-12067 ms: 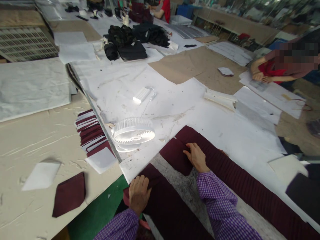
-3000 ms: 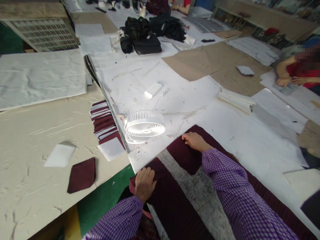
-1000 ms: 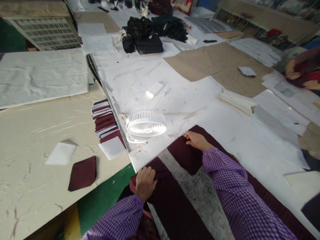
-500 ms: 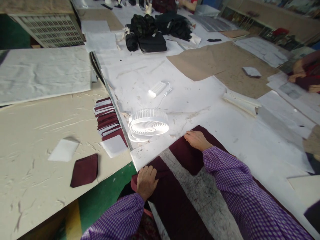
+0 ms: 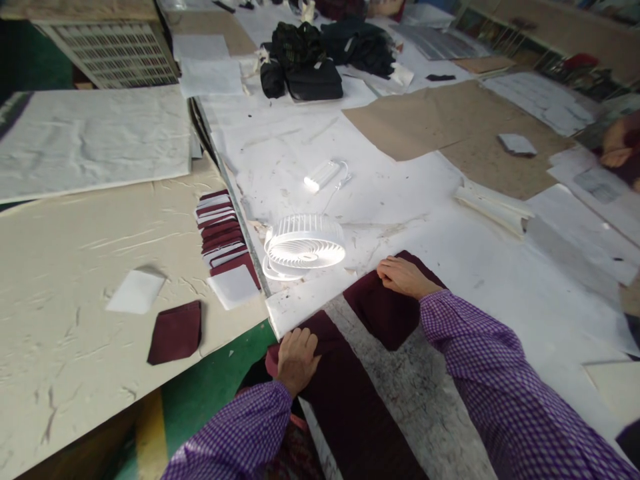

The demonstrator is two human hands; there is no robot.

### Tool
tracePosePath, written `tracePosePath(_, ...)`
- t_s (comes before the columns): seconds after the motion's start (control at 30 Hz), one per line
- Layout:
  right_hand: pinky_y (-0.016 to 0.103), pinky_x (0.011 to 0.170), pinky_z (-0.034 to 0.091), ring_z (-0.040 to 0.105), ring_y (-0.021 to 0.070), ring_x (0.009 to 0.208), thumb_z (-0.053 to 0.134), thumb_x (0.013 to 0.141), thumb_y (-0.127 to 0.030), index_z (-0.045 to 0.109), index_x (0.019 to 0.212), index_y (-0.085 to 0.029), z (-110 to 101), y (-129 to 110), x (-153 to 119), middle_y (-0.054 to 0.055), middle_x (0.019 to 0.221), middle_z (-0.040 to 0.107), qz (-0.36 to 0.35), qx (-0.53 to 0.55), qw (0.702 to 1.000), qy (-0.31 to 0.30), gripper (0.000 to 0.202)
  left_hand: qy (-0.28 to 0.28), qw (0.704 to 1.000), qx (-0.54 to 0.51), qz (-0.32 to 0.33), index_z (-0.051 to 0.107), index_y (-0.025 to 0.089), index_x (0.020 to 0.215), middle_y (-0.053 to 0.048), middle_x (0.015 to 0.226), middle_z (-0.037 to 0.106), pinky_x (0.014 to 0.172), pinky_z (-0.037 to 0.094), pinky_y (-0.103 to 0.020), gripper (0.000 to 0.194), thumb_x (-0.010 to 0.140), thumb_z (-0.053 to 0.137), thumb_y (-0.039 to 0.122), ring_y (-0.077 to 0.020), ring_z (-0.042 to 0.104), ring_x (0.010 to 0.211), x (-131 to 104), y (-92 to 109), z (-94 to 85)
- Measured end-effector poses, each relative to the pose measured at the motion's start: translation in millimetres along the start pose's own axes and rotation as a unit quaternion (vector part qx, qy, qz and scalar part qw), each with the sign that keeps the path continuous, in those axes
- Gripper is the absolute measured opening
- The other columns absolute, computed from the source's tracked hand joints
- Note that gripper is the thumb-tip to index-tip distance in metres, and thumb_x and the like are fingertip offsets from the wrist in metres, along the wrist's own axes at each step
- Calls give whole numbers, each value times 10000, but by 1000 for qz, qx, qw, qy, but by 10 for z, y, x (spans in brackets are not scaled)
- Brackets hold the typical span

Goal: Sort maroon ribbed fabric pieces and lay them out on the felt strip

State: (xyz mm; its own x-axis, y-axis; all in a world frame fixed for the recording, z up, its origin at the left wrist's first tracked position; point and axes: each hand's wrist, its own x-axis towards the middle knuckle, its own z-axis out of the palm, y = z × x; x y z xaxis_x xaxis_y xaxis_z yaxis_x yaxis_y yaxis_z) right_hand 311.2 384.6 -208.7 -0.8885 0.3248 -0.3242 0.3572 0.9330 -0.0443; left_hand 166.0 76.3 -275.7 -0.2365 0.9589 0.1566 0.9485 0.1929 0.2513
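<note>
Cutting-room tables covered in white paper sheets (image 5: 380, 193) and brown paper run far into the shop. Near edge: two long strips of dark maroon fabric, with a grey speckled gap between them.

Left hand (image 5: 296, 357), in a purple checked sleeve, is curled over the far end of the near-left maroon strip (image 5: 345, 407), fingers bent around its edge; grip looks closed on the cloth. That strip's long axis runs from the hand toward the near right.

Right hand (image 5: 406, 277) lies palm down, fingers loosely spread, on the far corner of the far-right maroon strip (image 5: 387, 313), pressing, not pinching. Its blunt end points far-left, toward the white round fan (image 5: 305, 241), which is just beyond the fingertips.

Left of the fan: a fanned stack of maroon and white cut pieces (image 5: 223, 233). Far right, another person's hand (image 5: 615, 150).
</note>
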Motion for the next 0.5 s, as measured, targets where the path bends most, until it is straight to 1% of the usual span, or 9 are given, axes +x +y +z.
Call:
tracePosePath(0.1, 352, 856, 408, 543, 153, 812, 532, 863, -164, 570, 753, -162, 12, 21, -43, -3, 798, 587, 1, 20, 1000, 12, 116, 1, 1000, 2, 0, 557, 206, 799, -36, 831, 610, 740, 399, -374, 127, 748, 636, 292, -221, 521, 787, 7, -3, 0)
tracePosePath(0.2, 334, 816, 417, 532, 157, 818, 515, 868, -160, 565, 766, -164, 57, 22, -69, 3, 807, 579, 12, 37, 999, 22, 113, 1, 1000, 2, 2, 559, 205, 804, -36, 828, 610, 744, 398, -375, 131, 752, 633, 300, -221, 517, 787, 7, -4, 11)
tracePosePath(0.37, 312, 743, 441, 545, 159, 833, 514, 891, -212, 564, 853, -160, 150, 22, -98, 5, 834, 574, 41, 52, 997, 27, 81, -1, 1000, 1, 4, 555, 207, 792, -32, 818, 603, 744, 398, -372, 137, 742, 646, 296, -221, 513, 784, 4, 0, 16)
tracePosePath(0.5, 328, 751, 462, 560, 157, 825, 517, 905, -245, 576, 875, -153, 189, -3, -83, 13, 855, 588, 60, 41, 997, 17, 113, -1, 1000, 2, 3, 551, 206, 789, -31, 808, 596, 740, 398, -372, 131, 743, 643, 288, -220, 510, 783, 15, 5, 3)
